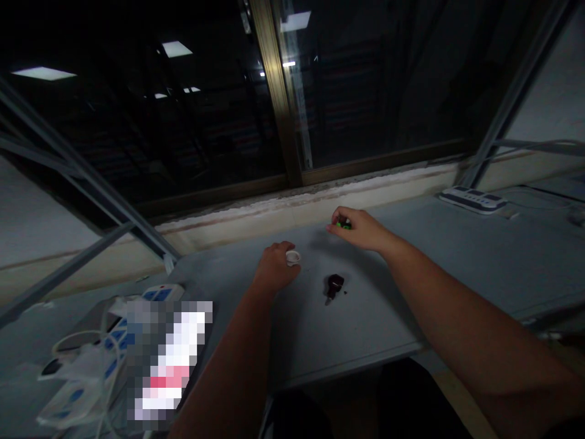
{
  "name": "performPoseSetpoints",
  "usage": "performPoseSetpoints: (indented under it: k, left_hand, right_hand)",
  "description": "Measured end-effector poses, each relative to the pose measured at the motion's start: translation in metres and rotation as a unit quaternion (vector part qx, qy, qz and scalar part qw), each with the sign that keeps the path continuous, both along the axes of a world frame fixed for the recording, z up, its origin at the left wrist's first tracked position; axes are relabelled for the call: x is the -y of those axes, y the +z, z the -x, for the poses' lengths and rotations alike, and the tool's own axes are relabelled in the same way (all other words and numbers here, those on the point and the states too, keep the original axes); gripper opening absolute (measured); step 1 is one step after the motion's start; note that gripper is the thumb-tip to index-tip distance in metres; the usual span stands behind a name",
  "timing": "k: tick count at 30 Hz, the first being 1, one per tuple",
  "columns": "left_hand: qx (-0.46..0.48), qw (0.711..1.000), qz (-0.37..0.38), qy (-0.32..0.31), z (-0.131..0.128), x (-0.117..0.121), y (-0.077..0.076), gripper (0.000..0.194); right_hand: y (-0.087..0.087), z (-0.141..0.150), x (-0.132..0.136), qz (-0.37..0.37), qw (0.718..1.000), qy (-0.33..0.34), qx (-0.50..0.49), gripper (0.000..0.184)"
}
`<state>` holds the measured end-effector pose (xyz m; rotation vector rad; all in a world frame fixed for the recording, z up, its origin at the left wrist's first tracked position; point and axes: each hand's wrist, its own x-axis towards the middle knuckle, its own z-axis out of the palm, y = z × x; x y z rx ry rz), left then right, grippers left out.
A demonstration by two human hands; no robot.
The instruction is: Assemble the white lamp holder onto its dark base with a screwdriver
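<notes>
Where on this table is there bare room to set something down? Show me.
Bare tabletop lies between the right forearm and the white device, and between the dark red object and its near edge. Crowded: the left end, with power strips.

Left hand [274, 267] grips small white round ring-like item [293, 258] at fingertips; right hand [359, 228] pinches small green-and-black object [343, 225], farther back, above grey-blue tabletop [466, 268]. Dark reddish-brown rounded piece with pale narrow tip [336, 283] lies between forearms. White power strips with blue sockets [117, 337] and cables at left, beside pixelated patch. White-and-grey oblong device [474, 199] back right. Dark window with brownish metal frame [273, 67] behind.
</notes>
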<state>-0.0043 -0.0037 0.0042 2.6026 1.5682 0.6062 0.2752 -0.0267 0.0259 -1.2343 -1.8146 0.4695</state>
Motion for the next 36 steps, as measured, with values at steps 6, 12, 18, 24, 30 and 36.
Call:
performPoseSetpoints:
  k: [6,12,18,24,30,36]
  left_hand:
    - [-0.002,1.000,0.001,-0.002,0.002,-0.004,-0.002,0.039]
    - [0.040,0.998,-0.051,-0.027,-0.008,0.012,0.017,0.047]
    - [0.158,0.964,-0.076,-0.199,-0.026,0.031,0.031,0.034]
    - [0.173,0.957,-0.012,-0.234,-0.029,0.030,0.024,0.024]
    - [0.294,0.928,0.125,-0.190,-0.033,0.027,0.013,0.022]
    - [0.433,0.844,0.261,-0.178,-0.041,0.023,0.006,0.051]
  right_hand:
    - [-0.028,-0.002,-0.010,0.137,0.965,0.051,0.216,0.018]
    - [-0.023,0.001,-0.010,0.125,0.964,0.035,0.232,0.037]
    - [-0.003,0.014,0.016,0.210,0.944,0.155,0.202,0.052]
    - [-0.008,0.027,0.021,0.290,0.915,0.217,0.178,0.041]
    - [-0.011,0.016,0.004,0.174,0.964,0.200,0.025,0.044]
    - [-0.018,0.020,-0.001,0.150,0.956,0.228,-0.103,0.048]
